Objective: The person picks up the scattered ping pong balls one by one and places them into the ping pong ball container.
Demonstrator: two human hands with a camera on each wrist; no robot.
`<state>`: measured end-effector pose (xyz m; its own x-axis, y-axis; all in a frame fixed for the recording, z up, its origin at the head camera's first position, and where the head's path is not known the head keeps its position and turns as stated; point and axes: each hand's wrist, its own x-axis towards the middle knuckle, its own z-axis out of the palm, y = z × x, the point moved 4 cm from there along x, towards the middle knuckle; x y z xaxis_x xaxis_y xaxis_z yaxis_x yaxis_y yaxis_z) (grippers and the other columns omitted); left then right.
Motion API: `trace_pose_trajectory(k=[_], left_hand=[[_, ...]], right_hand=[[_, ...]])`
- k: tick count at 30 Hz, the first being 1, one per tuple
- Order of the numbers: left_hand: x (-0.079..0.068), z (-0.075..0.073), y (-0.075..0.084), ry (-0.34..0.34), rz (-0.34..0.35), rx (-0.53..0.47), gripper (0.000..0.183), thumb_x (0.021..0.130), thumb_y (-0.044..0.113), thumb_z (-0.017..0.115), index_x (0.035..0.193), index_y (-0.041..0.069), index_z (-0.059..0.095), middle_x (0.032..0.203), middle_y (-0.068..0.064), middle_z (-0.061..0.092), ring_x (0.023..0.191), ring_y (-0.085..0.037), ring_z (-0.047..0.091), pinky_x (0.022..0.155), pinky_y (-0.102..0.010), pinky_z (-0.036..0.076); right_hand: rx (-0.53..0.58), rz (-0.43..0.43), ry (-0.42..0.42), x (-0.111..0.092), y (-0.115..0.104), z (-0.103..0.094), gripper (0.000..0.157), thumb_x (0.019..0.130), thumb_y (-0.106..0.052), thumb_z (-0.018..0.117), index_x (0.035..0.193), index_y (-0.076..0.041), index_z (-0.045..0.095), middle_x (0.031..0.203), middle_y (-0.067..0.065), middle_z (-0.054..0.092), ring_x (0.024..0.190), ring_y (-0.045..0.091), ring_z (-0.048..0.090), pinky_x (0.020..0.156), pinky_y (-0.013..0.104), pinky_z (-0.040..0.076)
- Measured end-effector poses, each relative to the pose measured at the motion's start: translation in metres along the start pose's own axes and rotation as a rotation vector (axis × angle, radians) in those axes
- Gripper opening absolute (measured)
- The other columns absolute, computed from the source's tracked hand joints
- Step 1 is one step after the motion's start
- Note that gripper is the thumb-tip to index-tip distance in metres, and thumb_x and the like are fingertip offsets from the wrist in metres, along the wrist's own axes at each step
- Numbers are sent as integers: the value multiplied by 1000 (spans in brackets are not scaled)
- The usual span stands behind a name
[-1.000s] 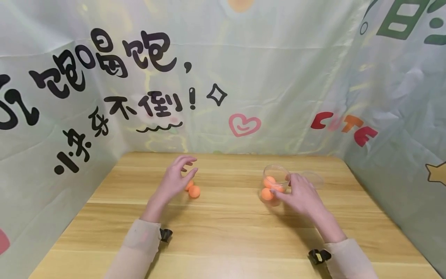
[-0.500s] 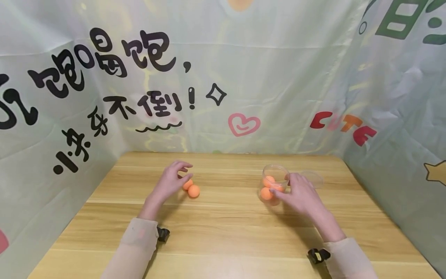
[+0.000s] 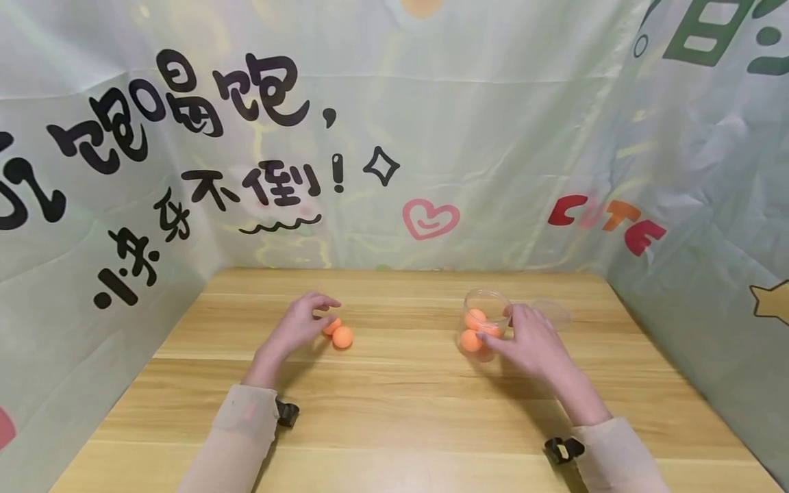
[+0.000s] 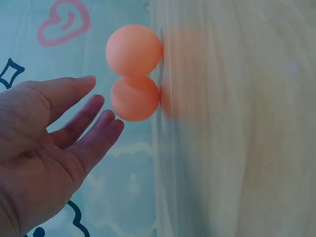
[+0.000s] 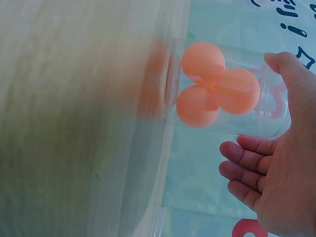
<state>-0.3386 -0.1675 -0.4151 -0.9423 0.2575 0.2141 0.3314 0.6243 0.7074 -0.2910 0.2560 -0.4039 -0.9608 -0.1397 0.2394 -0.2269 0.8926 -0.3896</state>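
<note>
On the wooden table lie two orange ping-pong balls, a nearer ball [image 3: 342,337] and a farther ball [image 3: 333,326], touching each other. My left hand [image 3: 298,322] hovers beside the farther ball, its thumb and fingers spread and loosely bent, holding nothing. In the left wrist view, the fingertips come very close to one ball [image 4: 135,98]; contact is unclear. Upright at the right stands a clear plastic jar [image 5: 242,57] with no lid on and three orange balls [image 5: 203,63] inside. My right hand [image 3: 533,342] grips it near the rim between thumb and fingers.
A clear round lid [image 3: 553,315] lies flat behind my right hand. The wooden table [image 3: 394,404] ends at a printed cloth backdrop [image 3: 493,137], which also rises along both sides.
My left hand has lowered and shifted slightly left, to beside the farther ball. My right hand and the jar stay in place.
</note>
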Motion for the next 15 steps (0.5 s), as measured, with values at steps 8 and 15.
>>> trace_pose_trajectory(k=[8,15], left_hand=[[-1,2,-7,-79,-46,14,29,99,8,70,127,0,71,132,-21,64,123,-43,63,102,-52,55],[0,5,-11,-92,-52,21,24,97,5,71,121,1,74,130,-21,67,123,-41,63,106,-55,51]], right_hand=[[-3,-4,3,-1,0,1,76,89,-60,74,122,6,56,100,13,60,94,30,52,77,41,43],[-4,-1,0,-1,0,1,76,89,-61,73,123,6,55,101,13,60,94,30,52,77,40,43]])
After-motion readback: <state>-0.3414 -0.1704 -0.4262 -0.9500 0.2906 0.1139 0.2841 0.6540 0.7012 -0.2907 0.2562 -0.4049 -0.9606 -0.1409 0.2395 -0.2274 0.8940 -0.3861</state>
